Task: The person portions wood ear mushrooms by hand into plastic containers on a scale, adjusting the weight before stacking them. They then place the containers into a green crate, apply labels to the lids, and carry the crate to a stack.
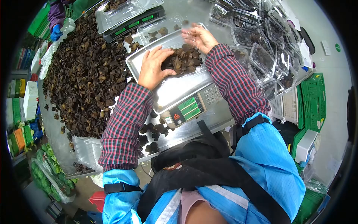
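A heap of dark brown wood ear mushrooms (185,59) lies on the metal pan (169,93) of a digital scale (191,110) with green displays. My left hand (154,67) rests against the left side of the heap, its thumb spread from the fingers. Above the heap's upper right edge is my right hand (203,39), fingers stretched out and slightly blurred by motion. Beyond the pan, a clear plastic container (158,31) has a few loose mushroom pieces around it.
A large mound of wood ear mushrooms (87,74) covers the table's left side. Another scale (134,24) bears a clear tray at the back. Filled clear boxes (263,59) pile up on the right. A blue-gloved hand (56,33) of another person shows at the upper left.
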`<move>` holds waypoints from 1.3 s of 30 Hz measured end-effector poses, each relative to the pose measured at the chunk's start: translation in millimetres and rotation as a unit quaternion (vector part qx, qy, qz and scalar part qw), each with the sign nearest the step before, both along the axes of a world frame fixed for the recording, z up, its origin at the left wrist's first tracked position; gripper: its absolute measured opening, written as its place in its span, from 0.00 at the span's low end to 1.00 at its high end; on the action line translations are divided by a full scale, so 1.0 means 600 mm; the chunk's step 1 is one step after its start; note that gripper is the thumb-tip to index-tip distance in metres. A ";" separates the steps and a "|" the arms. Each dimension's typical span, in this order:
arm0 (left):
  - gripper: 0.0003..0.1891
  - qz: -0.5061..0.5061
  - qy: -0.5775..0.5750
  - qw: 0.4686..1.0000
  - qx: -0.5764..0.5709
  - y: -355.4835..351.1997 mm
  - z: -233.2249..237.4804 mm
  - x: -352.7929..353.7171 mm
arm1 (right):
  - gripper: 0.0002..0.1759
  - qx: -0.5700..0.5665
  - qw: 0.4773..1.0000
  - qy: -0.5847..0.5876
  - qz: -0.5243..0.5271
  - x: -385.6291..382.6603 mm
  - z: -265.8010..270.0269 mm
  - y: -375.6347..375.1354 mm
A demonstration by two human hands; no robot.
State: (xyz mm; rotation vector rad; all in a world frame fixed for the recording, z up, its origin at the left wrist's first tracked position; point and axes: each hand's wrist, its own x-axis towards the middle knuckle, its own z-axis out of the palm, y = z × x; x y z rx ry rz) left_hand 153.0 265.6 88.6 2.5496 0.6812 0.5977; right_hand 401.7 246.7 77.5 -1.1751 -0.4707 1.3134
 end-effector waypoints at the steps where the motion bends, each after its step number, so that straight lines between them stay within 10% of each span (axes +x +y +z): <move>1: 0.41 -0.001 0.005 1.000 -0.001 -0.008 0.000 0.000 | 0.38 -0.001 1.000 0.005 -0.001 0.003 -0.003 -0.001; 5: 0.45 0.085 -0.093 0.991 -0.046 -0.048 -0.001 -0.012 | 0.31 0.115 0.993 -0.019 0.017 0.004 0.013 -0.033; 8: 0.62 0.292 -0.176 0.936 -0.089 -0.075 -0.014 -0.019 | 0.29 0.141 0.867 -0.476 0.052 0.032 0.018 -0.097; 11: 0.57 0.259 -0.247 0.933 -0.026 -0.077 -0.023 -0.016 | 0.29 0.152 0.773 -0.607 0.100 0.029 -0.006 -0.149; 13: 0.50 0.232 -0.198 0.952 0.027 -0.077 -0.020 -0.015 | 0.31 0.045 0.908 -0.394 0.138 -0.005 0.031 -0.179; 19: 0.36 0.058 -0.039 0.994 -0.087 -0.098 0.032 -0.069 | 0.36 -0.028 0.928 -0.308 0.209 -0.007 0.048 -0.195; 21: 0.33 0.095 -0.083 0.941 -0.313 -0.109 0.026 -0.088 | 0.37 -0.038 0.919 -0.322 0.222 -0.003 0.043 -0.200; 26: 0.22 0.200 -0.197 0.854 -0.439 -0.099 -0.005 -0.077 | 0.41 -0.039 0.943 -0.215 0.252 -0.007 0.050 -0.215; 28: 0.18 0.204 -0.160 0.720 -0.643 -0.084 -0.011 -0.083 | 0.42 -0.039 0.962 -0.167 0.213 -0.014 0.033 -0.218; 36: 0.33 0.174 -0.099 0.841 -0.502 -0.071 0.012 -0.027 | 0.38 -0.080 0.945 -0.285 0.141 0.051 0.018 -0.224; 39: 0.30 0.211 -0.169 0.856 -0.441 -0.059 0.047 -0.062 | 0.28 -0.097 0.903 -0.417 -0.041 0.108 0.073 -0.242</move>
